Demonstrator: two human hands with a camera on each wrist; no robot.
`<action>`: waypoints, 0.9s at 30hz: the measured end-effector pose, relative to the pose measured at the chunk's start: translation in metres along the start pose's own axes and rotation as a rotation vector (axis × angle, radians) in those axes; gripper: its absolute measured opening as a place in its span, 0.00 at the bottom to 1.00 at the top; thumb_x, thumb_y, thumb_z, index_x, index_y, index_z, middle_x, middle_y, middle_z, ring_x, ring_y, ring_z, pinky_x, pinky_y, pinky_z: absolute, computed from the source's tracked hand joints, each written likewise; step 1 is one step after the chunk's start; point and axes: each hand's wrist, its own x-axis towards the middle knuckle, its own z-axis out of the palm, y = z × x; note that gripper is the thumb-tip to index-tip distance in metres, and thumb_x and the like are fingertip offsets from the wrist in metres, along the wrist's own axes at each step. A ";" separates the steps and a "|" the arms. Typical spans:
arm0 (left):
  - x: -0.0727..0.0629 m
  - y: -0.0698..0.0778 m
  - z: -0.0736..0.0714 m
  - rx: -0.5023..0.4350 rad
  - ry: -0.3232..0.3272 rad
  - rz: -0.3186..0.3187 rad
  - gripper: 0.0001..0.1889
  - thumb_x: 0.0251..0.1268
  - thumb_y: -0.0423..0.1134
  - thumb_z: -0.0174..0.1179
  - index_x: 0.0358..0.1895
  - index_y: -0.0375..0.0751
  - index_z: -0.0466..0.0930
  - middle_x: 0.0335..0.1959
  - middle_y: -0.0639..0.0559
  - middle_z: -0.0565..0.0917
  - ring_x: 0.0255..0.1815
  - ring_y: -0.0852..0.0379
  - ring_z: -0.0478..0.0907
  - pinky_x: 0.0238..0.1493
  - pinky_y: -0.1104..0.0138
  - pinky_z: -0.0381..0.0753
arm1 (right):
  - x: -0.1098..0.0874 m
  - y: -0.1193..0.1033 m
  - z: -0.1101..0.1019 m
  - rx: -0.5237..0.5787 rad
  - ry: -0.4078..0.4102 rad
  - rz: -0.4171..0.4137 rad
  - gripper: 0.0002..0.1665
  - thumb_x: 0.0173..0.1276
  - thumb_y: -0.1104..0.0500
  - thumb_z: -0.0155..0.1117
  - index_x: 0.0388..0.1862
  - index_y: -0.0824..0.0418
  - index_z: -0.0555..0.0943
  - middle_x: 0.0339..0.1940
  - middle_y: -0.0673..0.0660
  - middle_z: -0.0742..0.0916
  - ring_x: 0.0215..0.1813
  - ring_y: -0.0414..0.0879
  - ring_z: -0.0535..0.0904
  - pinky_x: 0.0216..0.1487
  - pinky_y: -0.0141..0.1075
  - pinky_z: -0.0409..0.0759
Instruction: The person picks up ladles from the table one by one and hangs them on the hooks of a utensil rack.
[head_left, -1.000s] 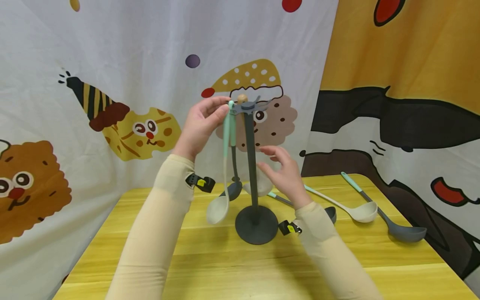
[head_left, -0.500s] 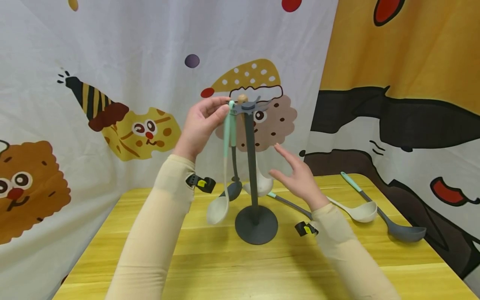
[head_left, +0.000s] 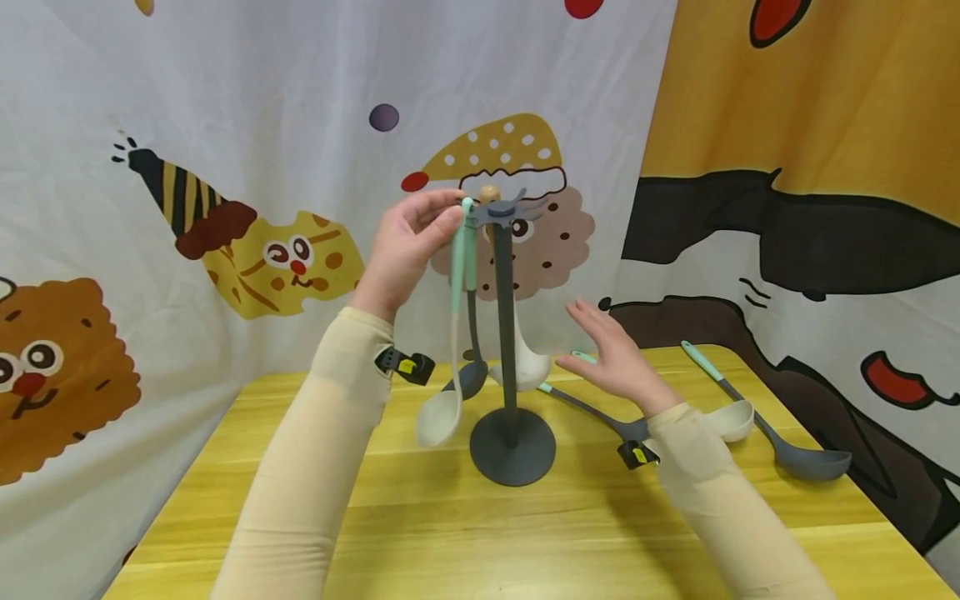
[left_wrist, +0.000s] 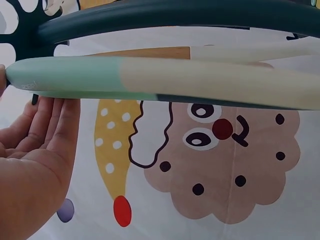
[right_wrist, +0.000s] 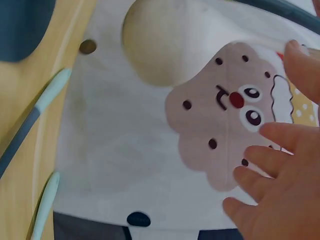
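My left hand (head_left: 412,246) pinches the mint handle top of a white ladle (head_left: 438,419) at a hook of the dark grey utensil stand (head_left: 505,333). In the left wrist view, its fingers (left_wrist: 57,122) lie straight behind the mint handle (left_wrist: 70,74), thumb at the handle's end. Just behind hangs a grey ladle (head_left: 472,379) with a mint handle. Another white ladle (head_left: 531,367), with a wooden handle, hangs beyond the post, partly hidden by it. My right hand (head_left: 618,362) is spread in the air right of the stand, holding nothing.
On the wooden table (head_left: 420,533), right of the stand's round base (head_left: 513,467), lie a grey ladle (head_left: 588,407), a white ladle (head_left: 733,421) partly covered by my right arm, and another grey ladle (head_left: 810,463). A cartoon-printed curtain (head_left: 315,100) stands behind.
My right hand has moved right and slightly down, away from the stand's post, its fingers spreading. The left hand stays at the ladle's handle top.
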 end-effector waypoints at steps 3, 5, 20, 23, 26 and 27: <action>0.000 0.001 0.002 0.004 0.003 -0.006 0.19 0.72 0.39 0.59 0.60 0.33 0.77 0.51 0.43 0.83 0.51 0.51 0.80 0.59 0.61 0.78 | -0.002 0.007 0.000 -0.058 -0.064 0.015 0.50 0.68 0.50 0.69 0.78 0.68 0.54 0.79 0.69 0.54 0.79 0.65 0.44 0.73 0.64 0.45; 0.001 0.002 0.002 0.005 0.002 -0.002 0.19 0.72 0.38 0.59 0.61 0.32 0.77 0.52 0.43 0.83 0.51 0.52 0.80 0.58 0.61 0.78 | -0.003 0.010 0.000 -0.091 -0.103 0.040 0.52 0.68 0.47 0.68 0.79 0.68 0.53 0.79 0.70 0.52 0.79 0.67 0.42 0.73 0.65 0.42; 0.000 0.000 0.006 -0.018 0.002 0.019 0.18 0.73 0.38 0.57 0.59 0.31 0.76 0.49 0.44 0.83 0.48 0.52 0.80 0.58 0.60 0.78 | -0.014 0.029 0.027 -0.159 -0.191 0.145 0.55 0.66 0.42 0.68 0.78 0.69 0.53 0.77 0.75 0.52 0.77 0.72 0.42 0.69 0.71 0.43; 0.000 0.000 0.007 -0.021 0.002 0.025 0.18 0.73 0.38 0.57 0.59 0.31 0.76 0.48 0.44 0.83 0.48 0.52 0.80 0.58 0.60 0.78 | -0.015 0.032 0.033 -0.193 -0.206 0.148 0.55 0.66 0.42 0.68 0.78 0.69 0.54 0.76 0.77 0.54 0.75 0.75 0.44 0.68 0.72 0.46; 0.000 -0.001 0.007 -0.016 0.005 0.027 0.18 0.73 0.38 0.57 0.59 0.31 0.76 0.49 0.44 0.83 0.48 0.52 0.80 0.58 0.60 0.78 | -0.015 0.034 0.040 -0.220 -0.226 0.152 0.54 0.66 0.44 0.68 0.78 0.70 0.54 0.75 0.78 0.54 0.75 0.75 0.46 0.68 0.71 0.48; 0.000 -0.001 0.007 -0.013 0.006 0.026 0.18 0.73 0.38 0.57 0.59 0.32 0.76 0.49 0.44 0.83 0.49 0.52 0.80 0.58 0.60 0.78 | -0.015 0.034 0.042 -0.215 -0.229 0.154 0.54 0.66 0.44 0.68 0.77 0.70 0.54 0.75 0.78 0.54 0.75 0.76 0.46 0.68 0.71 0.48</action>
